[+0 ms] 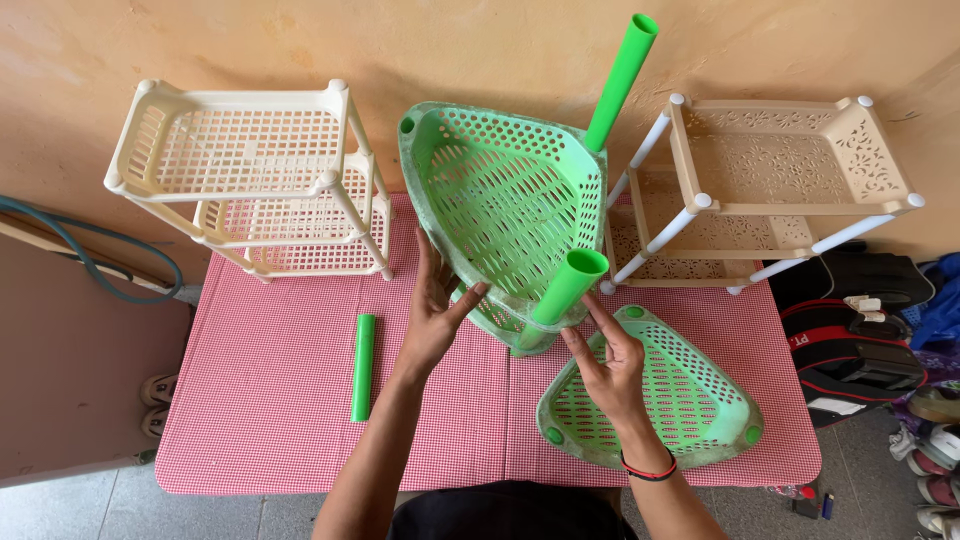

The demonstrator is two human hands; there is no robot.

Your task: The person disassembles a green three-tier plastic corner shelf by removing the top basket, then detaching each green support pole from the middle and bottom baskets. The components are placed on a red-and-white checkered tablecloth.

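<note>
A green triangular perforated shelf tray [505,195] stands tilted above the table, with a green tube [620,80] rising from its far corner and another green tube [568,288] at its near corner. My left hand [435,315] touches the tray's lower left edge, fingers spread. My right hand [605,365] is open by the near tube, fingertips close to it. A second green tray [690,400] lies flat under my right hand. A loose green tube [363,366] lies on the red checked tablecloth [270,400] left of my left arm.
A cream two-tier rack [250,180] stands at the back left, a beige and white rack [770,190] at the back right. Bags [850,340] and shoes sit on the floor to the right. A board and hose lean at the left.
</note>
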